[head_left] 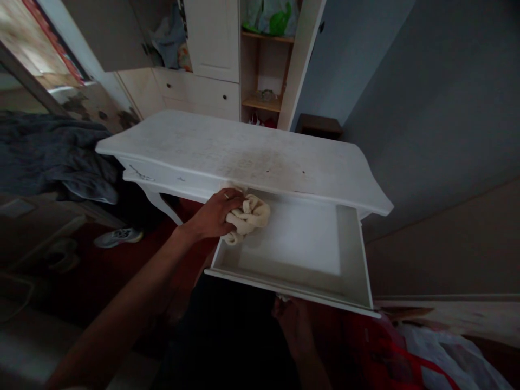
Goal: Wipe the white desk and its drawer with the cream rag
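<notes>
A crumpled cream cloth (252, 214) is bunched in my left hand (227, 208), whose fingers are wrapped round it; a ring shows on one finger. Cloth and hand are at the left side wall of a pulled-out white drawer (284, 286), near the tabletop's edge. The drawer's bare inside bottom (304, 233) shows. Below the drawer front, in shadow, is my right hand (291, 319) with its fingers curled up by a small pale knob-like piece (283, 297). Dark smudges and scuffs mark the white desk (195, 132) above.
A white wardrobe (215, 49) with open doors and shelves stands behind the desk. Dark clothing (52, 151) is heaped at left, above a grey shoe (118, 237) on the red floor. A red bag (377, 346) and white plastic bag (442, 352) lie at lower right.
</notes>
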A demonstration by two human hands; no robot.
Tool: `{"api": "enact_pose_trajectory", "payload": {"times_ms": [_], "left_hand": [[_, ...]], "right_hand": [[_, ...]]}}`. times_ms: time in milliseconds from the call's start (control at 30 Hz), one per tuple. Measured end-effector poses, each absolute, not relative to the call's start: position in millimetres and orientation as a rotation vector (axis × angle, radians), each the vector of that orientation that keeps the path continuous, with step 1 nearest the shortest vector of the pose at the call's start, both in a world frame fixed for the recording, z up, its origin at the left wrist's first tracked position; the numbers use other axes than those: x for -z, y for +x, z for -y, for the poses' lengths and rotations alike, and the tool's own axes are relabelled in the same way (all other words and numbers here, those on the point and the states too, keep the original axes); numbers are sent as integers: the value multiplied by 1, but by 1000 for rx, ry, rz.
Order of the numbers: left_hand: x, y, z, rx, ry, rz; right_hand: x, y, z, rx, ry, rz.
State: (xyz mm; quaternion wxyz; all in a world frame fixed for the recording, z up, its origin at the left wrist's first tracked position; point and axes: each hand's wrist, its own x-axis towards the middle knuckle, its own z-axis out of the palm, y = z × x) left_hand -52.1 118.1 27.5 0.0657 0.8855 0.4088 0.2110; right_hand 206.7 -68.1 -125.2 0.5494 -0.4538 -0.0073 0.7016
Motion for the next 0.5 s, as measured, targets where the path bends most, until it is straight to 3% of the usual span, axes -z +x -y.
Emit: {"api": "enact_pose_trajectory", "payload": {"times_ms": [167, 500], "left_hand": [[-18, -55, -76, -706, 2574, -1230], [-29, -19, -15, -381, 2578, -1371]], "right_hand": [[124, 206, 68, -1649, -1044, 11], [134, 207, 69, -1659, -1016, 14]]}}
